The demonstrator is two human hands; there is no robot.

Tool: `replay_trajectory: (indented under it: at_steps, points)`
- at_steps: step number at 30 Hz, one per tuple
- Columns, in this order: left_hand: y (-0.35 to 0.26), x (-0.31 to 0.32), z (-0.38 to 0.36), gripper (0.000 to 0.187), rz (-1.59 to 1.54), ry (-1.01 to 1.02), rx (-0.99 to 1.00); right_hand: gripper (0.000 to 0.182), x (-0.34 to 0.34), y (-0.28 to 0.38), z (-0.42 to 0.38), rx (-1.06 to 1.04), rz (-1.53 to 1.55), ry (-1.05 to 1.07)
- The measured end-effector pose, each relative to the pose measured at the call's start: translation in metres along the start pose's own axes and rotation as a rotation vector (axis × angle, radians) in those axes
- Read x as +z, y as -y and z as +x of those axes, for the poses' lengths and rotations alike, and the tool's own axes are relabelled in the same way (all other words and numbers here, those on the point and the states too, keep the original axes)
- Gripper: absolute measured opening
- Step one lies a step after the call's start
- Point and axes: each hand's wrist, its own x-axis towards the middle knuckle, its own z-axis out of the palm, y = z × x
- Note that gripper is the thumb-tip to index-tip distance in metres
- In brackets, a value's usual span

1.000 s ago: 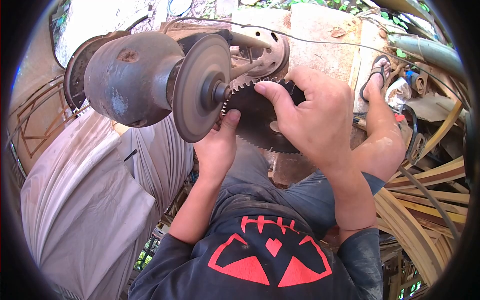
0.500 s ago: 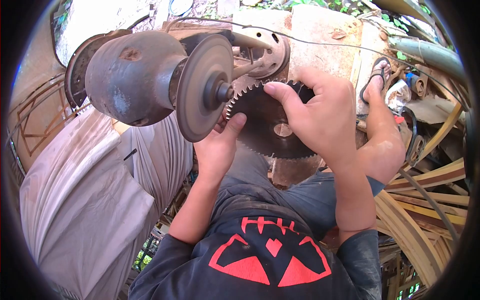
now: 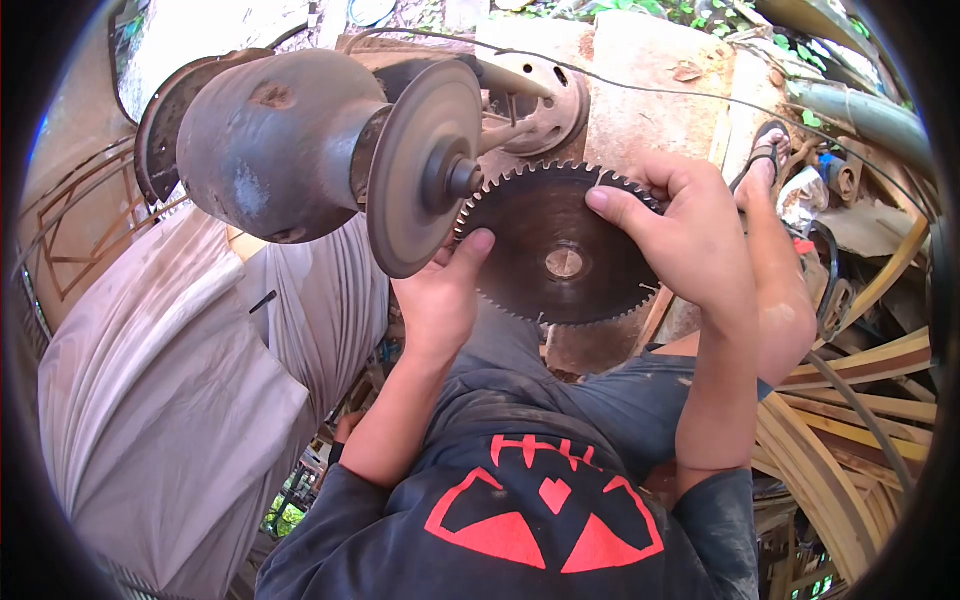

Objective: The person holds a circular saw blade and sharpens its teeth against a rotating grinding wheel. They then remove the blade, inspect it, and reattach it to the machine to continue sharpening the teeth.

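Between my two hands is a dark, round, toothed saw blade (image 3: 530, 235) with a hole at its centre. My left hand (image 3: 445, 295) pinches its left edge, thumb on the upper face and fingers tucked beneath. At the upper right rim my right hand (image 3: 690, 235) grips the blade the same way, thumb on top near the teeth. Close by the blade's left teeth stands the grinding wheel (image 3: 415, 175) of a bench grinder, whose rounded, worn motor body (image 3: 270, 145) is to the left. The wheel's face looks smeared, as if turning.
A grey cloth (image 3: 170, 400) drapes at the left below the grinder. Curved wooden strips (image 3: 825, 470) are piled at the right. A black cable (image 3: 640, 88) crosses the stone slabs ahead, near a metal pulley (image 3: 555, 110). My sandalled foot (image 3: 768, 150) rests at the upper right.
My right hand has moved right along the rim, and more of the blade's far edge shows. The left hand stays at the left edge. The view has shifted slightly.
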Motion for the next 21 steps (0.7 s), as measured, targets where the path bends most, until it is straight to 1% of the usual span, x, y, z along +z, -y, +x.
replay_trajectory:
  at_steps: [2,5,8,11,14,17,20,21]
  points:
    - [-0.001,0.001,0.0,0.063,-0.008,-0.001,-0.009,0.03,0.002,-0.007,-0.001,0.011,0.074,0.022]
    - [-0.002,0.004,-0.002,0.065,0.027,-0.041,0.021,0.025,0.004,-0.01,-0.004,0.083,0.315,0.027]
    - [-0.006,0.009,-0.002,0.065,-0.013,-0.04,0.039,0.021,0.008,-0.016,-0.004,0.102,0.435,-0.014]
    - [0.002,0.006,0.0,0.061,-0.076,-0.062,0.001,0.023,0.015,-0.015,-0.007,0.071,0.498,-0.088]
    - [-0.001,0.009,-0.001,0.061,-0.081,-0.072,-0.024,0.024,0.019,-0.013,-0.008,0.086,0.441,-0.159]
    - [-0.001,0.012,-0.001,0.061,-0.06,-0.08,0.009,0.021,0.016,-0.002,-0.011,0.112,0.313,-0.169]
    - [0.004,0.01,0.0,0.063,0.001,-0.036,0.053,0.023,0.019,-0.006,-0.009,0.056,0.225,-0.219]
    - [0.004,0.01,0.001,0.062,-0.007,-0.032,0.041,0.025,0.02,-0.006,-0.009,0.021,0.238,-0.257]
